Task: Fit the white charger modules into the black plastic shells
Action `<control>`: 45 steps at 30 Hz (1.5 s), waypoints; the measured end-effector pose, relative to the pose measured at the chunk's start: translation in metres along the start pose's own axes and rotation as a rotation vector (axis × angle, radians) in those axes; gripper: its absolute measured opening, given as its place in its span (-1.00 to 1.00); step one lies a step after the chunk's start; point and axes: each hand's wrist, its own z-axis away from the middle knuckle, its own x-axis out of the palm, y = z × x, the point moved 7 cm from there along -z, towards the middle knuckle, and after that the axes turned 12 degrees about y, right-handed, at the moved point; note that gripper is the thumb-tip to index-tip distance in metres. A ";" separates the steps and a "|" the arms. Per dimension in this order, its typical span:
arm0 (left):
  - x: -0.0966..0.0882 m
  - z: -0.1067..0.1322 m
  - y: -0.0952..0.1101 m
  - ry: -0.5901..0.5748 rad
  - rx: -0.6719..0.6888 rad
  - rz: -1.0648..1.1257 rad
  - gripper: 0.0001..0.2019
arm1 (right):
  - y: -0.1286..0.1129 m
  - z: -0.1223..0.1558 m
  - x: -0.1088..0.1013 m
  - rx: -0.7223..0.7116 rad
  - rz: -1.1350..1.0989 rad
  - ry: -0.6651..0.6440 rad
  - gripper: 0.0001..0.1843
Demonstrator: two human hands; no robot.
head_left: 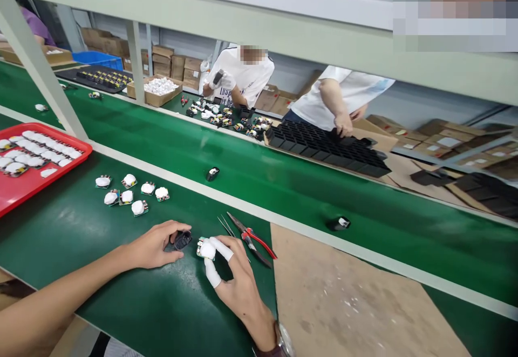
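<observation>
My left hand (154, 246) grips a small black plastic housing (183, 240), its open end turned toward my right hand. Between the thumb and forefinger of my right hand (240, 284), both in white finger cots, is a small circuit board (207, 249) with a white covering on top. The board and the housing are a short gap apart above the green work surface. Several similar white-topped boards (127, 197) lie beyond my left hand. Red-handled pliers (253, 238) and metal tweezers (226, 226) lie just past my right hand.
A red tray (76, 165) of white-topped boards stands at left. The green conveyor belt (267, 170) carries black housings (339, 223). Brown cardboard (348, 297) covers the bench at right. Across the belt, two people work beside loose boards and a block of black housings (324, 149). A shelf frame crosses above.
</observation>
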 end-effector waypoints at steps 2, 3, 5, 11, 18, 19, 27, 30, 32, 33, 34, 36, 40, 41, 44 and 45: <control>-0.003 0.002 0.007 -0.002 0.059 0.024 -0.37 | -0.005 -0.002 -0.002 -0.021 0.000 0.014 -0.46; -0.006 0.004 0.012 0.005 0.097 0.036 -0.35 | -0.006 -0.003 -0.002 -0.030 0.004 0.019 -0.45; -0.010 0.006 0.019 0.022 0.161 0.039 -0.31 | -0.008 -0.003 -0.002 -0.035 0.018 0.024 -0.43; 0.003 0.009 0.003 0.072 0.003 -0.015 -0.04 | -0.013 -0.004 -0.001 -0.002 0.041 0.007 -0.42; 0.009 0.016 0.011 0.041 0.072 0.045 -0.20 | -0.034 -0.003 0.008 -0.141 0.067 -0.107 -0.32; 0.006 0.018 0.014 0.040 0.088 0.051 -0.19 | -0.036 -0.002 0.009 -0.153 0.072 -0.115 -0.30; 0.001 0.023 0.017 0.022 0.100 0.048 -0.16 | -0.046 -0.008 0.017 -0.204 0.116 -0.170 -0.27; 0.002 0.023 0.018 0.014 0.119 0.052 -0.17 | -0.048 -0.010 0.018 -0.218 0.142 -0.173 -0.32; 0.001 0.024 0.018 0.011 0.124 0.048 -0.19 | -0.050 -0.011 0.019 -0.225 0.158 -0.169 -0.36; 0.001 0.024 0.019 0.012 0.123 0.047 -0.19 | -0.050 -0.012 0.019 -0.224 0.165 -0.171 -0.39; 0.000 0.024 0.019 0.014 0.121 0.047 -0.19 | -0.050 -0.012 0.020 -0.222 0.172 -0.177 -0.41; 0.000 0.024 0.019 0.017 0.122 0.049 -0.18 | -0.050 -0.012 0.022 -0.214 0.186 -0.196 -0.45; -0.001 0.024 0.020 0.025 0.125 0.052 -0.18 | -0.048 -0.010 0.026 -0.196 0.201 -0.249 -0.50; -0.001 0.024 0.020 0.025 0.124 0.052 -0.19 | -0.047 -0.009 0.027 -0.191 0.205 -0.262 -0.50; 0.000 0.024 0.020 0.014 0.120 0.056 -0.21 | -0.046 -0.009 0.030 -0.181 0.219 -0.290 -0.54; 0.000 0.024 0.019 0.007 0.114 0.058 -0.21 | -0.046 -0.009 0.030 -0.181 0.219 -0.294 -0.57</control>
